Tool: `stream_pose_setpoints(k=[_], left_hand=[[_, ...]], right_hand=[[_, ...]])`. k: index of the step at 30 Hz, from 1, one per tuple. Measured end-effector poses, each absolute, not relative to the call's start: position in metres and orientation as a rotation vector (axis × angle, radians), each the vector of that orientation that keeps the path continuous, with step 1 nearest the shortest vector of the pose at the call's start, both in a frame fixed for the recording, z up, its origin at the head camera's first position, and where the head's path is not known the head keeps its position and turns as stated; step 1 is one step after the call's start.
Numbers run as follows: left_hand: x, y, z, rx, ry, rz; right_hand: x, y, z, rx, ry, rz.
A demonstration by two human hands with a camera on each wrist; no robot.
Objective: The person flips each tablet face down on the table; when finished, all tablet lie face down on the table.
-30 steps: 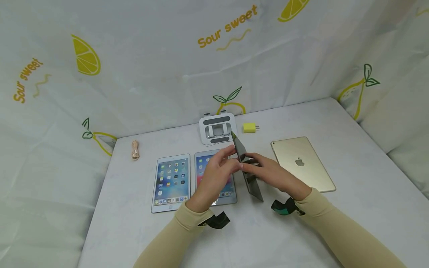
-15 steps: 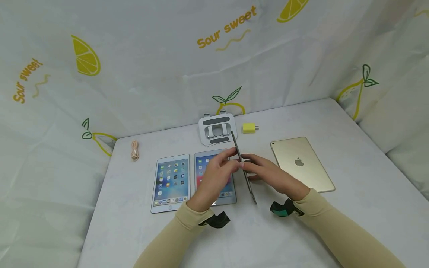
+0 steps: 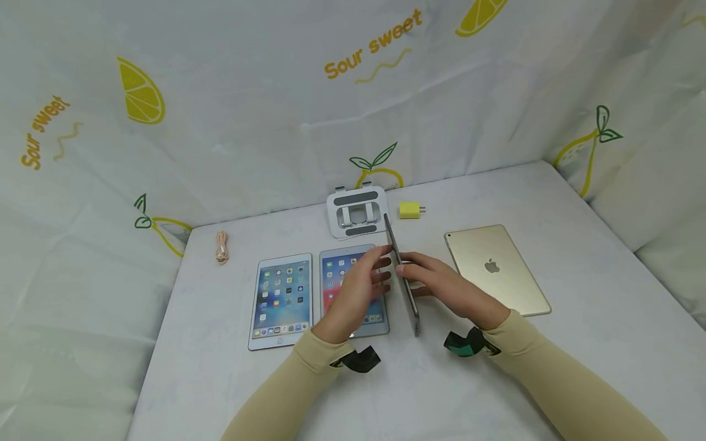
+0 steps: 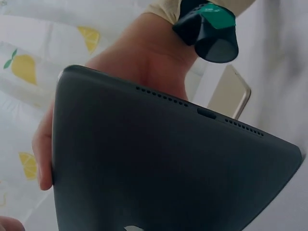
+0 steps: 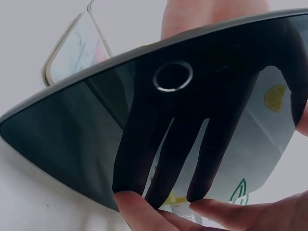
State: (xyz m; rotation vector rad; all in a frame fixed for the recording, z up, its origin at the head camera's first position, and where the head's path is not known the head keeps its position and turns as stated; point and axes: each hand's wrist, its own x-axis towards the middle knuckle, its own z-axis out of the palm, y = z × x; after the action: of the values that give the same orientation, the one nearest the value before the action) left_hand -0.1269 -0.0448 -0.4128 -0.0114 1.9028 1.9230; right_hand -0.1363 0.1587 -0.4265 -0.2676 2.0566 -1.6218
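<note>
A dark grey tablet (image 3: pixel 411 306) stands nearly edge-on between both hands, above the table. My right hand (image 3: pixel 452 288) grips it, fingers against the screen side and thumb over the edge. In the right wrist view its glossy dark screen (image 5: pixel 168 115) mirrors those fingers. My left hand (image 3: pixel 353 297) is beside the back, fingers loosely extended; whether the topmost one touches is unclear. The left wrist view shows the plain back (image 4: pixel 159 159) and port edge, with one left fingertip (image 4: pixel 10 224) apart from it. A lit tablet (image 3: pixel 333 278) lies partly hidden under the left hand.
Another lit white-framed tablet (image 3: pixel 283 300) lies further left. A gold tablet (image 3: pixel 510 282) lies face down at the right. Toward the back wall are a white folding stand (image 3: pixel 361 231) and a yellow charger plug (image 3: pixel 409 211). A coiled cable (image 3: pixel 222 248) lies far left.
The left thumb and fingers have drawn off the dark tablet and loosened. The tablet has turned, from showing its screen to edge-on with a sliver of its back. The right hand keeps its hold.
</note>
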Motion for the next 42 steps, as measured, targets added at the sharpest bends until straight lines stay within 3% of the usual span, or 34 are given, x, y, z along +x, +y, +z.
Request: stream_pose_setpoints(k=[16,26,42], left_hand=[[-0.127,-0.041,-0.427,0.024,1.778,1.836],[-0.127,-0.038,-0.43,0.009,1.811,1.778],[-0.129,-0.043,-0.428,-0.006,1.946,1.702]], right_hand=[[-0.125,0.189,-0.386,-0.317,2.451,-1.425],[-0.125,0.219,-0.392,-0.28,2.544,-1.36],[-0.132,0.227,-0.42,-0.181,2.62,-1.196]])
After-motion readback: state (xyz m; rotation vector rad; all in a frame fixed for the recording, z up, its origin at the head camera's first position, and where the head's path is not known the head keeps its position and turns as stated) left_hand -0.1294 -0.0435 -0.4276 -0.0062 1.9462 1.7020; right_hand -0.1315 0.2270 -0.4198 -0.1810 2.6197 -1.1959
